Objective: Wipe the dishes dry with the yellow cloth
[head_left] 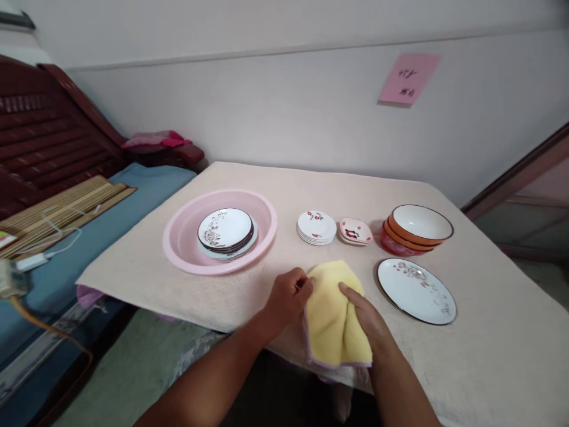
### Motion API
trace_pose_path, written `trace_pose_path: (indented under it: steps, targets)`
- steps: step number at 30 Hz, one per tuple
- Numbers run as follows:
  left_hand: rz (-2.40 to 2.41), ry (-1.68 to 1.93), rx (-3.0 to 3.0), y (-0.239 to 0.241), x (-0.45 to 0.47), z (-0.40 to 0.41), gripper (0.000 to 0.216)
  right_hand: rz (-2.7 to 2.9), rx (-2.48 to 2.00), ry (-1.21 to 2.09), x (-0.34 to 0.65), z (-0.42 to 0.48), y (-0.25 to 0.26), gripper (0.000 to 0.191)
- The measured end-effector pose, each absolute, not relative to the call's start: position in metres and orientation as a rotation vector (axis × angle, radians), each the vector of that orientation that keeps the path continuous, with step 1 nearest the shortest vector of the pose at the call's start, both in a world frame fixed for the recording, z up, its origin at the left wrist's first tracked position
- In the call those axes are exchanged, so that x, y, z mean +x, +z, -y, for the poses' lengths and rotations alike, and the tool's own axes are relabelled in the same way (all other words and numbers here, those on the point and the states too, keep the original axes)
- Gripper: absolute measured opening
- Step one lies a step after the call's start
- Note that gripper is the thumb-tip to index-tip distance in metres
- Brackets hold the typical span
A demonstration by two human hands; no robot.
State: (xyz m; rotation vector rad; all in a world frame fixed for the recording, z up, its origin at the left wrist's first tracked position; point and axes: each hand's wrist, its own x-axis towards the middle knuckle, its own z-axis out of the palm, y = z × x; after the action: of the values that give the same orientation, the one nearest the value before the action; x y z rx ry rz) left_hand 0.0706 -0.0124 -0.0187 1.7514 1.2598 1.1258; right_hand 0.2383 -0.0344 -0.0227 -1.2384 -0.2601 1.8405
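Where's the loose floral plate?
The floral plate lies on the right side of the table cover, just right of the yellow cloth and below the stacked orange bowls, in the head view.

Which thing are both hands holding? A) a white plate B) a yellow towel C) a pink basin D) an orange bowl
B. The left hand and the right hand both grip the folded yellow towel.
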Motion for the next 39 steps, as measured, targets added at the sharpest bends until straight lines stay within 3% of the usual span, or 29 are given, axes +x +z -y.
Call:
trace_pose_path:
  steps: [7, 14, 18, 22, 32, 39]
  targets:
    - [-1.205, 1.227, 1.656, -0.013, 0.042, 0.012, 0.024, 0.220, -1.232, 1.848, 0.219, 0.025, -0.022, 0.042]
    - [-1.271, 1.441, 1.255, 0.040, -0.018, 0.014, 0.019, 0.402, -1.269, 1.657, 0.218, 0.025, -0.021, 0.042]
    - [-1.600, 1.270, 1.369, 0.061, -0.086, -0.007, 0.017, 0.459, -1.286, 1.608, 0.215, 0.027, -0.014, 0.043]
    - [-2.104, 0.828, 1.350, 0.065, -0.153, -0.038, 0.021, 0.458, -1.273, 1.628, 0.213, 0.031, -0.010, 0.042]
    - [-2.088, 0.581, 1.127, 0.050, -0.175, -0.086, 0.031, 0.368, -1.217, 1.607, 0.217, 0.039, -0.003, 0.042]
    - [-2.006, 0.585, 1.018, 0.049, -0.172, -0.091, 0.025, 0.438, -1.214, 1.580, 0.217, 0.040, -0.001, 0.041]
